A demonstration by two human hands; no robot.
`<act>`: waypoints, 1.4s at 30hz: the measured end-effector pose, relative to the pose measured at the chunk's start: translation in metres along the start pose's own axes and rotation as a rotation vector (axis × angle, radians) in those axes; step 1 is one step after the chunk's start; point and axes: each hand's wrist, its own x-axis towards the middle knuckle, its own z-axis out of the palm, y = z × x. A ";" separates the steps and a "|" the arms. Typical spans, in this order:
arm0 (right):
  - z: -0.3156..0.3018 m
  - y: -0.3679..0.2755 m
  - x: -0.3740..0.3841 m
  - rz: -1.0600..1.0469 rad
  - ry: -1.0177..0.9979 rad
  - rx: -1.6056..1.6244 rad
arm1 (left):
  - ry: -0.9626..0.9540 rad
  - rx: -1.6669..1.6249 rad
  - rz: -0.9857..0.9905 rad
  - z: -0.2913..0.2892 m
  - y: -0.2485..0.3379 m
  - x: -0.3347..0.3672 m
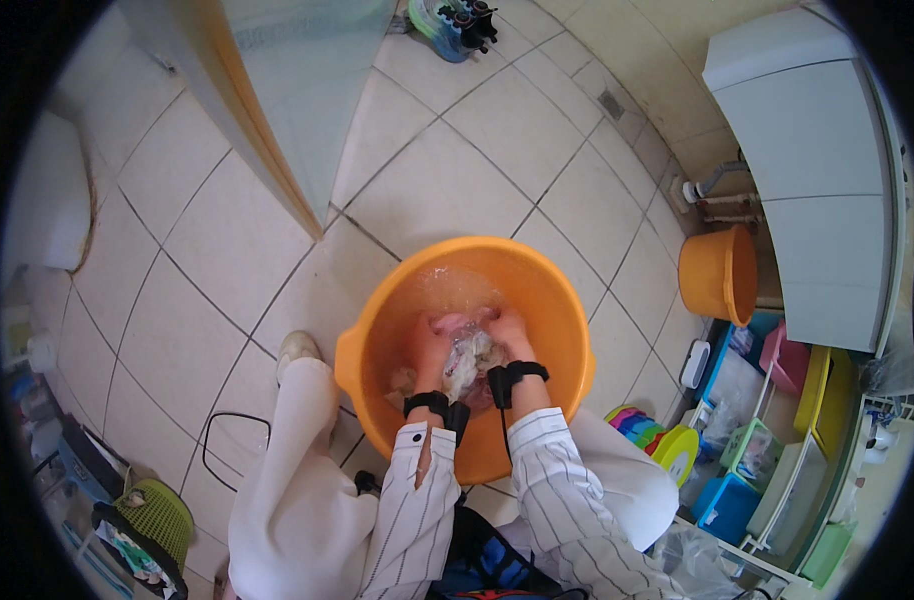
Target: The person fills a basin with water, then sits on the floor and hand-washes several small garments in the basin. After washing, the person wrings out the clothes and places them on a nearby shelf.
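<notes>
Centrally, one orange tub (579, 345) held water and wet cloth (467, 365), pale and pink; how many pieces, I could not tell. Two hands were in it, near each other: the left hand (432, 347) on the cloth's nine o'clock side, the right hand (508, 329) at about one o'clock. Both touched the cloth, but whether their fingers were clamped on it could not be told. Each of the two wrists wore one black band (526, 371). From the tub, one orange bucket (705, 275) lay toward two o'clock, one green basket (167, 515) toward eight, two black pump tops (464, 20) at twelve.
</notes>
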 end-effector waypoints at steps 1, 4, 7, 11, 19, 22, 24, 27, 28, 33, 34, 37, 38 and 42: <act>-0.014 0.000 -0.001 0.040 -0.054 0.081 | -0.074 -0.003 -0.046 0.003 -0.004 0.001; -0.062 -0.007 -0.018 -0.013 -0.007 0.113 | -0.104 -0.096 -0.059 0.021 -0.017 0.005; -0.112 -0.024 -0.045 -0.065 0.031 0.198 | 0.040 -0.206 -0.126 0.038 -0.027 0.008; -0.162 -0.058 -0.078 -0.168 0.044 0.362 | 0.270 -0.267 -0.119 0.025 -0.020 0.008; -0.199 -0.093 -0.114 -0.316 0.096 0.495 | 0.391 0.089 -0.095 -0.015 0.025 0.006; -0.178 -0.079 -0.093 -0.379 0.020 0.244 | 0.288 0.117 0.073 0.000 0.009 0.009; -0.148 -0.066 -0.073 -0.363 -0.045 0.173 | 0.219 0.167 0.029 0.008 -0.007 0.009; -0.087 -0.052 -0.042 -0.227 -0.045 0.054 | 0.154 0.035 -0.137 0.008 -0.021 0.015; -0.063 -0.048 -0.033 -0.178 -0.031 0.080 | 0.210 -0.050 -0.087 0.005 -0.022 0.017; 0.028 -0.021 -0.005 -0.335 0.119 0.122 | 0.292 -0.494 0.034 -0.006 -0.013 0.024; 0.038 -0.017 -0.002 -0.307 0.024 0.009 | 0.359 -0.358 0.024 -0.004 -0.012 0.025; 0.048 -0.019 0.002 -0.171 -0.092 -0.162 | 0.455 -0.347 0.016 0.005 -0.013 0.029; 0.042 -0.022 0.001 -0.172 -0.049 -0.175 | 0.318 -0.579 -0.113 0.008 -0.014 0.030; -0.011 -0.031 -0.011 -0.198 -0.275 0.524 | 0.001 -0.723 -0.201 0.002 -0.007 0.032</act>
